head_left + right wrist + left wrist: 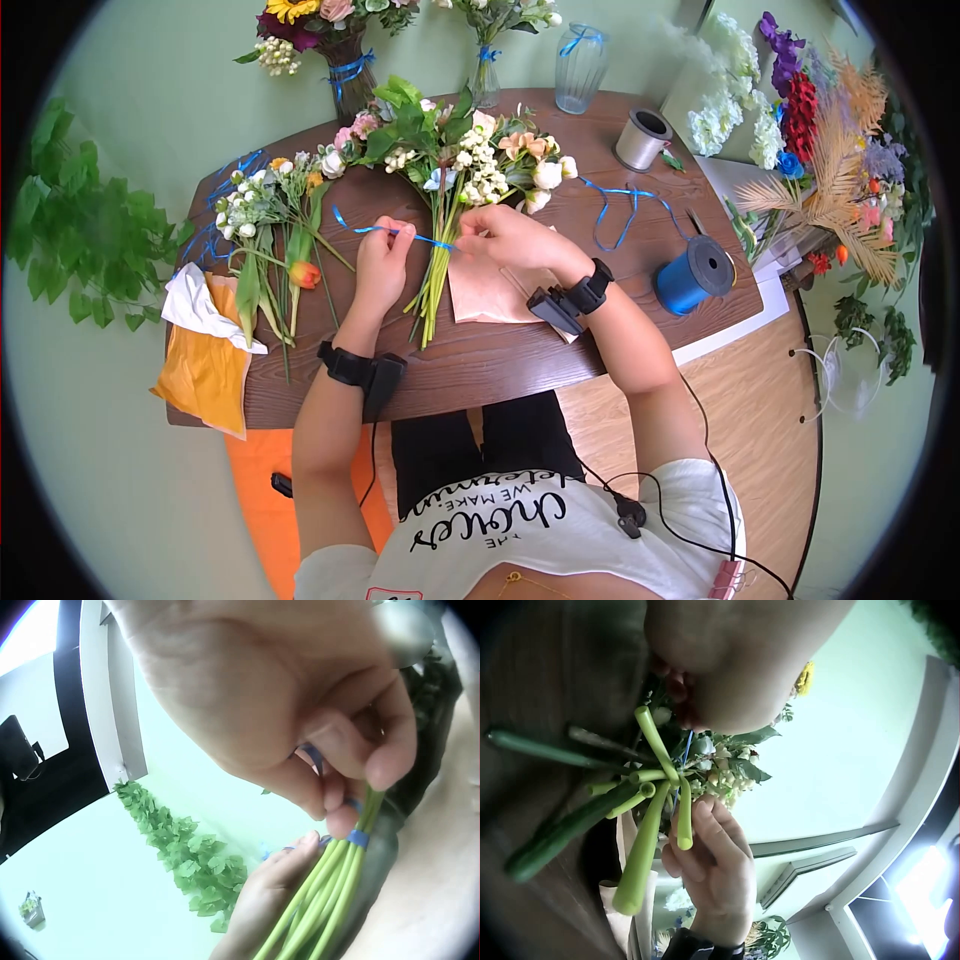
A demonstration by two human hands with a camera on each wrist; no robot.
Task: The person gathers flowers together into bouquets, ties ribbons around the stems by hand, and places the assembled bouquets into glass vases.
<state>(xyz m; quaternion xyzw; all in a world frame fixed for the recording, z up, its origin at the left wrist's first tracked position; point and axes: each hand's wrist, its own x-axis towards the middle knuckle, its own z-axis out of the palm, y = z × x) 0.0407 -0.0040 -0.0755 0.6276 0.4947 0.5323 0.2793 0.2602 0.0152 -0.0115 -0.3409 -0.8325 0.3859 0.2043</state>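
A bouquet with green stems [432, 285] lies on the table, its blossoms [480, 165] toward the back. Blue ribbon [358, 838] goes round the stems in the right wrist view. Left of the stems, the left hand [382, 262] pinches the ribbon [428, 240], whose loose end sticks out past the fingers. The right hand [515, 243] is at the stems' other side, fingers curled, with a piece of blue ribbon [313, 757] between them. In the left wrist view the stem ends [641, 870] point at the camera, between both hands.
A blue ribbon spool [692, 277] and a silver spool [643, 140] stand at the right. Pink paper [490, 290] lies under the right hand. Loose flowers [270, 215] and an orange packet [205, 360] are at the left. Vases, one a glass vase [581, 75], line the back.
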